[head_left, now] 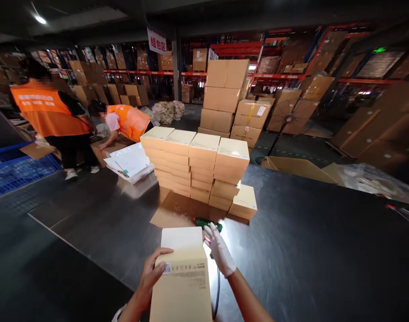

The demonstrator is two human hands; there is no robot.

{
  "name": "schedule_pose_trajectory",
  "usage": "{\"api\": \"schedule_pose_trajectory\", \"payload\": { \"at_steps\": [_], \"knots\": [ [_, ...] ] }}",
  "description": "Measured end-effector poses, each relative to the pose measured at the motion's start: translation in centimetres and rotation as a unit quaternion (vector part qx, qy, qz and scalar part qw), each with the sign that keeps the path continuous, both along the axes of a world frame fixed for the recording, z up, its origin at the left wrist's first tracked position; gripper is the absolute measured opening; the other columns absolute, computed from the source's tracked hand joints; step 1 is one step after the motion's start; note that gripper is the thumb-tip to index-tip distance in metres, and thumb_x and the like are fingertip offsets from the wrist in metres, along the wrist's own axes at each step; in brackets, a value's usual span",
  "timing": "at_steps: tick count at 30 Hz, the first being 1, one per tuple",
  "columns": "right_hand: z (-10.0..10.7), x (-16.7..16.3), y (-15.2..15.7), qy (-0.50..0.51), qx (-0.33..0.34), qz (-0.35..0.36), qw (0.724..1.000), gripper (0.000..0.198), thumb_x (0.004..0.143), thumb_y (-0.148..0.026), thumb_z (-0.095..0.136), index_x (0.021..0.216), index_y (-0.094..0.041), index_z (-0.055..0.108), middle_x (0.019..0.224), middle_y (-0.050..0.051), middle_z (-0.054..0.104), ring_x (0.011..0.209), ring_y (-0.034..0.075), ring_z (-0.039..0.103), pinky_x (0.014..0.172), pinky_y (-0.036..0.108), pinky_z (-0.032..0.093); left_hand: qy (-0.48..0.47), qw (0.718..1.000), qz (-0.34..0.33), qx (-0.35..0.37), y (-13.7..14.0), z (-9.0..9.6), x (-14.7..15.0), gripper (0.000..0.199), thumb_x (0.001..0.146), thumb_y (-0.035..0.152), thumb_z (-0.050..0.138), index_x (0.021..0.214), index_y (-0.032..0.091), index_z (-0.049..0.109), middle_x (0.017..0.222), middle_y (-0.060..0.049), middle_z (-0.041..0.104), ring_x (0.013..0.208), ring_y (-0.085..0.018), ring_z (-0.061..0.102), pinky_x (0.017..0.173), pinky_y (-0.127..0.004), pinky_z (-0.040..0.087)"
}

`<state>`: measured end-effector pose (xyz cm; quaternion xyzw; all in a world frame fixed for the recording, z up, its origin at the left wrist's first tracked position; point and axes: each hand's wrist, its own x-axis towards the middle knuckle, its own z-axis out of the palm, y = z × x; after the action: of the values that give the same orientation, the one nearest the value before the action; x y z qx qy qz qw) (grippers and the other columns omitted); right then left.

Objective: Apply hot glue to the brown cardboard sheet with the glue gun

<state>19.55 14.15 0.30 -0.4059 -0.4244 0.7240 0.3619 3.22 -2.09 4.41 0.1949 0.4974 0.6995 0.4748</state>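
While both hands work at the near edge of the table, sizes run down like this:

Table: dark top, carries everything the hands deal with.

Box stack: tan flat boxes in several columns, well beyond the grip, sitting on a cardboard sheet.

Cartons: bigger brown ones stacked on the floor far behind the stack.

Workers: two people in orange vests, far up-left of the grip, one bent over a carton.

White pack: flat white bundle on the table, up-left of the grip, beside the stack.

Held box: tan, flat, printed label and barcode sticker near its top edge. Raised off the table, closest item to the camera. A white sheet or lid shows just past its far edge, touching it.

Left hand: bare, fingers and thumb wrapped over the box's left edge by the barcode, closed firmly on it.

Right hand: white glove, just right of the held box's far corner, fingers partly curled. Fingertips at the green tool. Cannot tell if it actually clamps anything.

Green tool: small, green-handled, lying at the cardboard sheet's near edge, just beyond the gloved fingers.

Cable: thin, dark, running down between the held box and the right forearm.
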Motion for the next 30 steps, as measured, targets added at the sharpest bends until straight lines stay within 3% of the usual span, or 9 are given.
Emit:
{"api": "schedule_pose_trajectory", "payload": {
  "at_steps": [3,5,8,10,14,18,21,25,30],
  "knots": [
    [3.8,0.3,-3.7,0.080,0.051,0.099,0.991,0.107,0.066,-0.059,0.081,0.155,-0.032,0.026,0.137,0.011,0.057,0.124,0.027,0.057,0.104,0.044,0.044,0.048,0.999,-0.004,-0.017,0.3,-0.4,0.2,0.051,0.061,0.062,0.081,0.086,0.018,0.076,0.082,-0.003,0.063,0.068,-0.018,0.059,0.059,-0.026,0.047],
    [5.0,0.5,-5.2,0.067,0.085,0.088,0.990,0.111,0.064,-0.046,0.086,0.156,-0.033,0.024,0.126,0.008,0.061,0.116,0.025,0.061,0.100,0.040,0.047,0.065,0.997,0.029,0.001,0.5,-0.9,0.7,0.049,0.061,0.062,0.081,0.082,0.018,0.074,0.090,-0.005,0.064,0.080,-0.022,0.062,0.065,-0.028,0.050],
    [4.5,1.3,-5.8,0.005,0.145,0.053,0.988,0.071,0.068,-0.044,0.082,0.132,-0.027,0.056,0.101,0.004,0.064,0.093,0.021,0.063,0.085,0.035,0.050,0.086,0.986,0.124,0.073,1.0,-1.9,1.4,0.037,0.068,0.052,0.082,0.084,0.022,0.066,0.103,-0.004,0.065,0.098,-0.024,0.063,0.081,-0.031,0.053],
    [3.4,2.0,-5.5,-0.030,0.207,0.063,0.976,0.039,0.069,-0.042,0.081,0.101,-0.023,0.069,0.092,0.003,0.063,0.083,0.019,0.061,0.077,0.032,0.049,0.135,0.973,0.137,0.128,1.4,-2.3,1.1,0.034,0.072,0.046,0.082,0.091,0.026,0.062,0.088,0.000,0.064,0.087,-0.020,0.063,0.080,-0.031,0.053],
    [2.7,2.9,-4.9,-0.040,0.296,0.077,0.951,0.022,0.072,-0.040,0.078,0.083,-0.021,0.071,0.087,0.003,0.066,0.080,0.019,0.063,0.075,0.032,0.048,0.292,0.946,-0.030,0.139,2.5,-1.6,-0.6,0.038,0.074,0.053,0.077,0.094,0.021,0.076,0.069,-0.001,0.059,0.062,-0.016,0.054,0.058,-0.026,0.047],
    [4.2,3.1,-4.6,-0.069,0.353,0.114,0.926,0.014,0.076,-0.034,0.073,0.083,-0.022,0.073,0.084,0.002,0.068,0.078,0.018,0.064,0.075,0.032,0.049,0.363,0.909,-0.162,0.126,3.2,0.0,-1.2,0.038,0.085,0.055,0.064,0.096,0.023,0.082,0.092,-0.011,0.075,0.083,-0.025,0.069,0.076,-0.037,0.056],
    [4.7,3.2,-5.0,-0.080,0.373,0.119,0.917,0.016,0.078,-0.035,0.072,0.087,-0.023,0.075,0.085,0.003,0.069,0.078,0.018,0.065,0.074,0.032,0.051,0.354,0.907,-0.186,0.135,3.3,0.4,-0.8,0.033,0.088,0.052,0.063,0.088,0.025,0.083,0.090,-0.011,0.079,0.089,-0.027,0.073,0.083,-0.040,0.058],
    [3.7,3.2,-6.4,-0.051,0.311,-0.038,0.948,0.031,0.081,-0.046,0.072,0.102,-0.024,0.070,0.097,0.006,0.071,0.086,0.020,0.068,0.079,0.033,0.053,0.356,0.911,-0.164,0.129,3.1,0.4,-0.4,0.026,0.088,0.045,0.066,0.086,0.025,0.082,0.084,-0.009,0.080,0.079,-0.024,0.074,0.074,-0.035,0.060],
    [2.5,3.3,-7.1,-0.043,0.303,-0.088,0.948,0.021,0.086,-0.042,0.069,0.083,-0.021,0.069,0.089,0.008,0.074,0.087,0.022,0.071,0.082,0.036,0.055,0.358,0.912,-0.156,0.124,3.0,0.3,-0.3,0.023,0.087,0.043,0.067,0.085,0.026,0.083,0.082,-0.008,0.080,0.077,-0.023,0.074,0.072,-0.033,0.060]
  ]
}}
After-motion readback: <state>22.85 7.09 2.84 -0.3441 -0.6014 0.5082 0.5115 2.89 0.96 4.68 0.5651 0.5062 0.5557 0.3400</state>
